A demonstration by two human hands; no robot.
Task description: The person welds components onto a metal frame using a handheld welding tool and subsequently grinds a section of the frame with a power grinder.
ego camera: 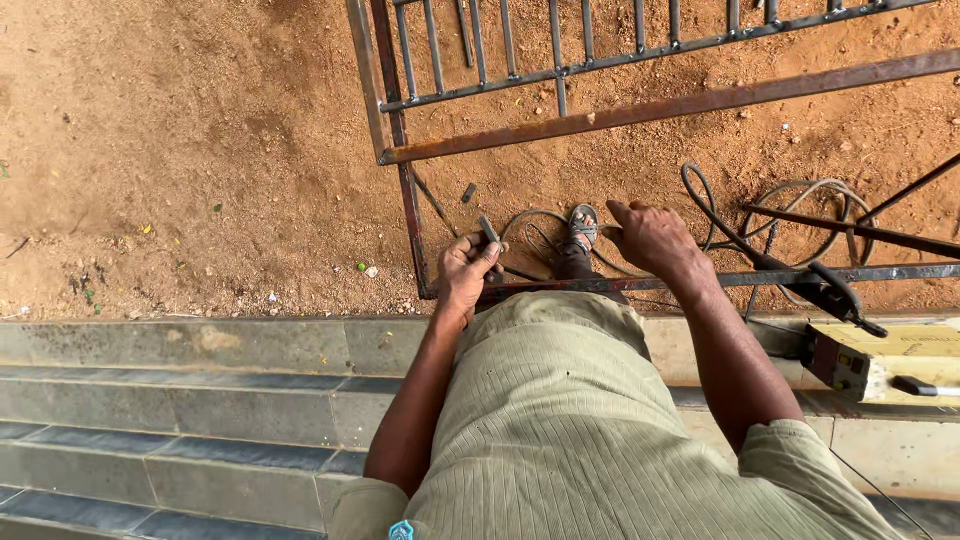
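At the frame's centre, the left hand (468,268) grips a short metal piece (488,230) — its long axis tilting up-left — just above the rusty frame bar (700,280); the right hand (650,236), fingers loosely spread, rests empty nearby.

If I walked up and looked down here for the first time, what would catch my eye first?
Probably the rusty metal gate frame lying on the reddish dirt at the top, with its row of thin bars. Just below it, the left hand grips a small dark metal piece, while the right hand rests spread by the frame's lower bar. At right sits a yellow box-shaped machine on the stone steps.
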